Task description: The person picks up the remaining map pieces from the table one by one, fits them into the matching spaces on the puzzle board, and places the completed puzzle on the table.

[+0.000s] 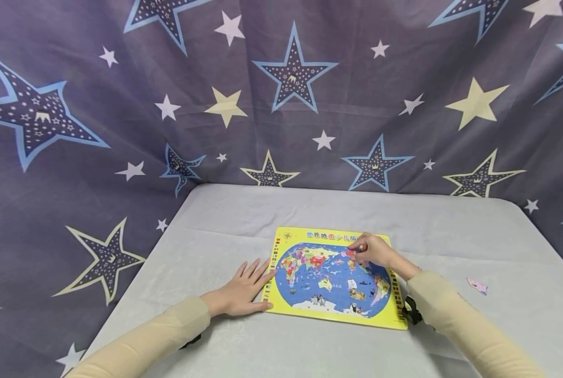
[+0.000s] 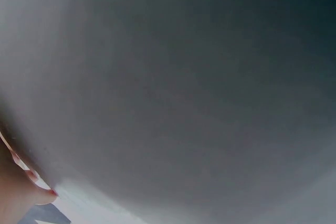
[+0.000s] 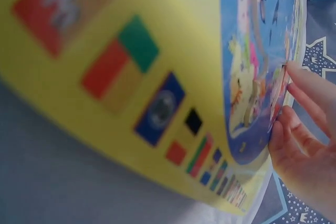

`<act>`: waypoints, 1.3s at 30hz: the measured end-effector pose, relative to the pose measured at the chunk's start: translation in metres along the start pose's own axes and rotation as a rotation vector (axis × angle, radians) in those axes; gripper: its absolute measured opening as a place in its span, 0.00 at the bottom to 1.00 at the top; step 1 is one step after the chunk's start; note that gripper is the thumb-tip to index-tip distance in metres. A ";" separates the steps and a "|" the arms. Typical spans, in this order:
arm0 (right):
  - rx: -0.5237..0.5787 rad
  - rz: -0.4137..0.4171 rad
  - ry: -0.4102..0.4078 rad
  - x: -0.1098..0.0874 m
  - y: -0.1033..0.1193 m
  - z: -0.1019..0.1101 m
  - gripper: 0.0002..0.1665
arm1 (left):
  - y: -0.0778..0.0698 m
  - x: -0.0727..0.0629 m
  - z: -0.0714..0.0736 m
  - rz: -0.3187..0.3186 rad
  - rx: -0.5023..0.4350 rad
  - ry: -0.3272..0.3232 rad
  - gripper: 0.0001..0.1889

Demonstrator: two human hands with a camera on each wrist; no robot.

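Note:
A yellow-bordered world map puzzle board (image 1: 333, 321) lies flat on the table, its blue map facing up. My left hand (image 1: 241, 291) is spread with straight fingers at the board's left edge, fingertips touching the border. Over the upper right of the map, my right hand (image 1: 373, 249) pinches a small pinkish puzzle piece (image 3: 278, 90) between thumb and fingers, low against the board. The fingers partly hide that piece. In the left wrist view, only a bit of the left hand (image 2: 21, 192) shows at the lower left corner.
Right of the board, a loose pink puzzle piece (image 1: 477, 286) lies on the grey-covered table (image 1: 234, 215). A dark curtain with stars (image 1: 319, 173) hangs behind the table and along its left side. A black wrist device (image 1: 411, 311) sits beside the board's right edge.

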State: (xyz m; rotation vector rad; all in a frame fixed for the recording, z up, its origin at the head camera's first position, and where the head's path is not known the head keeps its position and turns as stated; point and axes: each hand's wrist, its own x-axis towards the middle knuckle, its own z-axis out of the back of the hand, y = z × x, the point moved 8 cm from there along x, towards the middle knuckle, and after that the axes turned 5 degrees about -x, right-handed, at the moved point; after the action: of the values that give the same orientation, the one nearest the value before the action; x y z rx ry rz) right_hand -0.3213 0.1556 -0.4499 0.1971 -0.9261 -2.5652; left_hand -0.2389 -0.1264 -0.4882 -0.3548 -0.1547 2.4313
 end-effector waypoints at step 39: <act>0.033 -0.044 -0.016 -0.056 -0.015 0.042 0.15 | -0.002 0.000 0.002 0.006 -0.008 0.000 0.42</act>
State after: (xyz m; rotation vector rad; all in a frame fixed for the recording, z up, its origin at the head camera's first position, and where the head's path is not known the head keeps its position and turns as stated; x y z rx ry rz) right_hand -0.2865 0.2136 -0.4276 0.2090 -0.9801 -2.5965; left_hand -0.2385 -0.1251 -0.4860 -0.3598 -0.1637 2.4370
